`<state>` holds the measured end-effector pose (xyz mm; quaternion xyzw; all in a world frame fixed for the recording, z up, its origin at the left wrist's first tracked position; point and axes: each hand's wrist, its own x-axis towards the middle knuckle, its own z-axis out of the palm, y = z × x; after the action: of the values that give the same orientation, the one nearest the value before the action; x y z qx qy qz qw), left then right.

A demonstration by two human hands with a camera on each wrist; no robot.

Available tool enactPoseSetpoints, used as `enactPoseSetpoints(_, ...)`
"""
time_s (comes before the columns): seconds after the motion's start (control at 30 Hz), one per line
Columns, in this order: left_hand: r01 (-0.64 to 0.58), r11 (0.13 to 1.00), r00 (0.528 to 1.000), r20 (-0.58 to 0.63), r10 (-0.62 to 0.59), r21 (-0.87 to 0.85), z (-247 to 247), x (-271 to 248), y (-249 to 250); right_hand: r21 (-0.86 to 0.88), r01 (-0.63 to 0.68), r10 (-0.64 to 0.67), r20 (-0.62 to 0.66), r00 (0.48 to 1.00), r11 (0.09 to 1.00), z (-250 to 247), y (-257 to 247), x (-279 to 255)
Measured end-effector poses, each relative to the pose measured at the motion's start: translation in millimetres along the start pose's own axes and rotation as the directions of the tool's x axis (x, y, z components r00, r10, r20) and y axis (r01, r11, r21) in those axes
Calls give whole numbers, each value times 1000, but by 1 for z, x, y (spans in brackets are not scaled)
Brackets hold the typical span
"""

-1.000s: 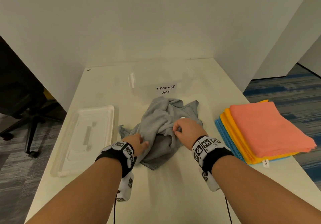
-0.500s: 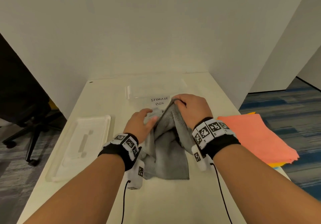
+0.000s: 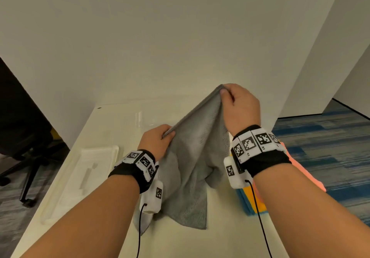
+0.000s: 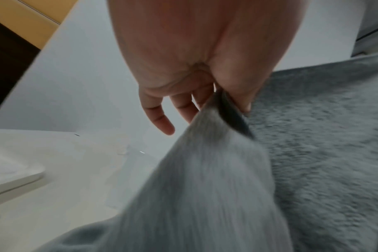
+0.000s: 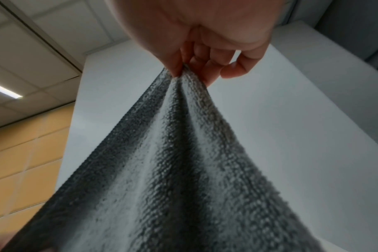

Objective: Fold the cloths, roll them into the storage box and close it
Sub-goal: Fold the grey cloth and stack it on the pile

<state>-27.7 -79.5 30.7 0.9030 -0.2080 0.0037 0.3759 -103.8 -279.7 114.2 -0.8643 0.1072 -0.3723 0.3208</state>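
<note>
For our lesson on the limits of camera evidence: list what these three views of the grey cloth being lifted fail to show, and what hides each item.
- Clear plastic storage box: head view, mostly behind the grey terry cloth; contents unreadable.
- Stack of pink, orange and blue cloths: head view, covered by the right forearm.
- Left hand fingertips: left wrist view, buried in a cloth fold.
- White plastic lid: left wrist view, cut off by the edge.

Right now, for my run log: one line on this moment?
left hand: pinches cloth edge | right hand: pinches corner, higher | lid: off
</note>
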Motion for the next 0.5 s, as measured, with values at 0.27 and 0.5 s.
enactPoseSetpoints(0.27, 178, 984, 960, -223, -170, 15, -22, 12, -12, 37, -182, 186, -211, 960, 983, -25, 36, 17)
enactPoseSetpoints(0.5, 331, 944, 906, -279, -317, 3, -30, 12, -19, 28, -280, 279, -214, 936, 960, -29, 47, 16)
